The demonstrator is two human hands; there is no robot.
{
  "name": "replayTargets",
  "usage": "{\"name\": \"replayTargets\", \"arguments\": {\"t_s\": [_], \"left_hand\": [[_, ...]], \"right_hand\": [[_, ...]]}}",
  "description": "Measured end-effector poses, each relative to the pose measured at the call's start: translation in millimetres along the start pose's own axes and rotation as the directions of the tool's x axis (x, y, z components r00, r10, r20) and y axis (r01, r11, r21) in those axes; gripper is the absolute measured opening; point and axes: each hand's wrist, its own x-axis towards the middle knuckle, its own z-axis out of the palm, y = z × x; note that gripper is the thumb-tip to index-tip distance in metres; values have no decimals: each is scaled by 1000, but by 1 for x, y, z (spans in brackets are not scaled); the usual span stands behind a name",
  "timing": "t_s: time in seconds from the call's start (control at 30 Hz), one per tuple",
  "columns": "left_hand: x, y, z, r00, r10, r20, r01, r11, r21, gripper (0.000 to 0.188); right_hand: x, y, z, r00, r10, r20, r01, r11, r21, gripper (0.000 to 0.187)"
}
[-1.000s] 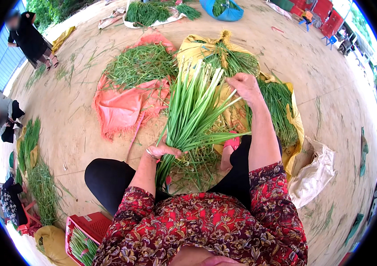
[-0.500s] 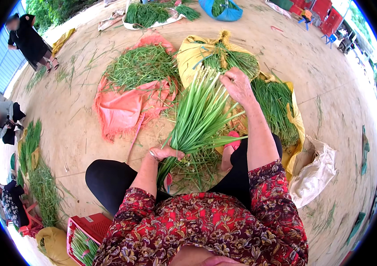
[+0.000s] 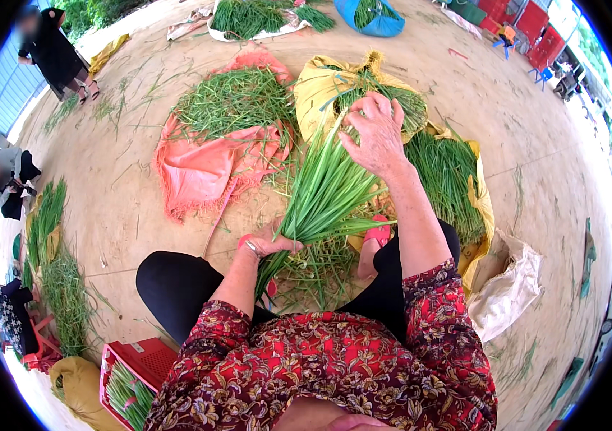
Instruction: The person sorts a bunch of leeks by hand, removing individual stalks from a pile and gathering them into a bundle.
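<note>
My left hand (image 3: 275,238) is closed around the lower part of a thick bunch of chives (image 3: 324,194). The long green leaves fan up and away from me, with pale ends at the top. A bracelet circles my left wrist. At the pale ends, my right hand (image 3: 378,136) hovers with fingers bent and thumb apart; nothing shows clearly between them. Loose trimmings (image 3: 320,276) lie on the ground between my legs, under the bunch.
Ahead, a pink cloth (image 3: 209,169) bears a heap of loose greens (image 3: 234,102). Yellow sacks (image 3: 316,90) with more chives (image 3: 446,183) sit ahead and right. A white sack (image 3: 507,294) lies right, a red crate (image 3: 148,366) lower left. People (image 3: 58,54) are at the left.
My right hand has risen slightly from the pale ends, and its fingers have spread from a pinch. The left hand keeps its grip, and the bunch looks narrower at the top.
</note>
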Motion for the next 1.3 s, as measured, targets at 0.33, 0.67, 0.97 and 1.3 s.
{"name": "replayTargets", "arguments": {"t_s": [0.33,0.67,0.97,1.3], "left_hand": [[7,-6,2,999,42,25,-42,999,-20,40],[16,-19,2,992,101,-72,-85,977,197,32],[23,-34,5,941,324,-95,-251,860,444,52],[29,-33,-14,758,298,-581,157,780,606,77]], "right_hand": [[0,20,3,966,228,119,-243,961,129,11],[1,7,-7,996,-33,87,33,999,7,16],[-3,14,6,850,193,490,-206,978,-27,14],[12,-3,-46,860,506,-70,-178,426,887,11]]}}
